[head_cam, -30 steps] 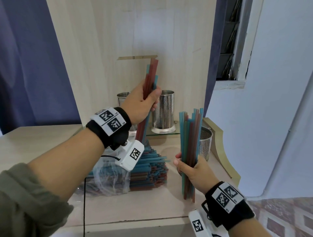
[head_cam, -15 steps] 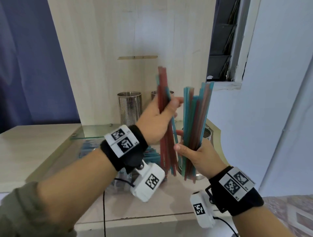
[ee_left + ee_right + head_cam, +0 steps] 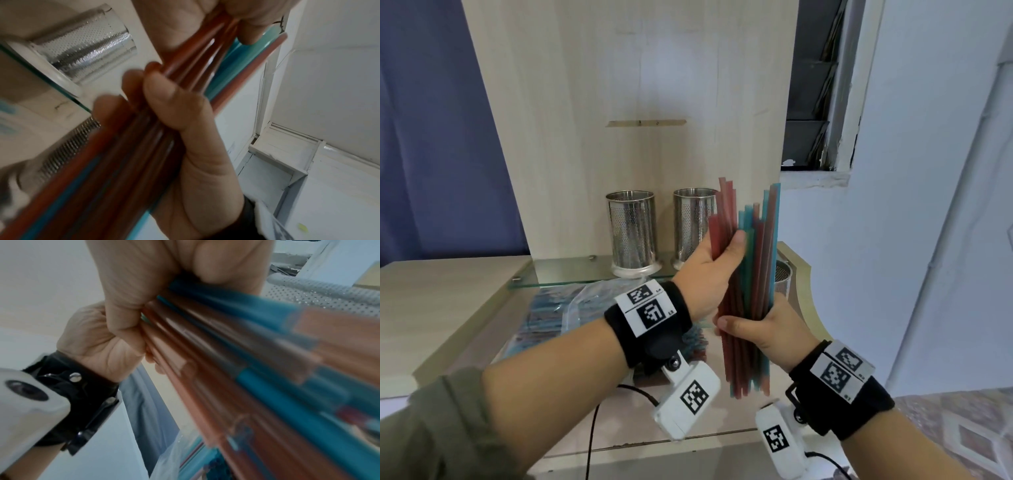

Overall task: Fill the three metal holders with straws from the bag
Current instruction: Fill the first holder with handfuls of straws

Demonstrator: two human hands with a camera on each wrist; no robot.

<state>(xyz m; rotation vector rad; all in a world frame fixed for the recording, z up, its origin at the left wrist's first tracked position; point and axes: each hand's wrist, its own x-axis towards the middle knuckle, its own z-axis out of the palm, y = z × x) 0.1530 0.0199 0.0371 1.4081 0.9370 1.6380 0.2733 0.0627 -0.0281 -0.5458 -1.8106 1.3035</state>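
Red and teal straws (image 3: 758, 260) stand upright as one bundle in front of me. My left hand (image 3: 722, 253) grips the red ones high up, thumb across them. My right hand (image 3: 748, 325) grips the bundle lower down, fingers curled round it (image 3: 144, 318). Two perforated metal holders (image 3: 631, 233) (image 3: 693, 222) stand empty on the glass shelf (image 3: 565, 274). A third holder (image 3: 782, 279) is lower, at the right, mostly hidden behind the straws. The clear bag (image 3: 571, 308) of straws lies on the counter under my left wrist.
A wooden back panel (image 3: 619, 102) rises behind the shelf. The counter (image 3: 448, 284) runs off to the left, and its curved right edge (image 3: 804, 274) sits beside the third holder. A white wall (image 3: 928, 240) and a window are at the right.
The two separate bundles have come together into one. My left hand moved right and down with its red straws, and my right hand now wraps both lots.
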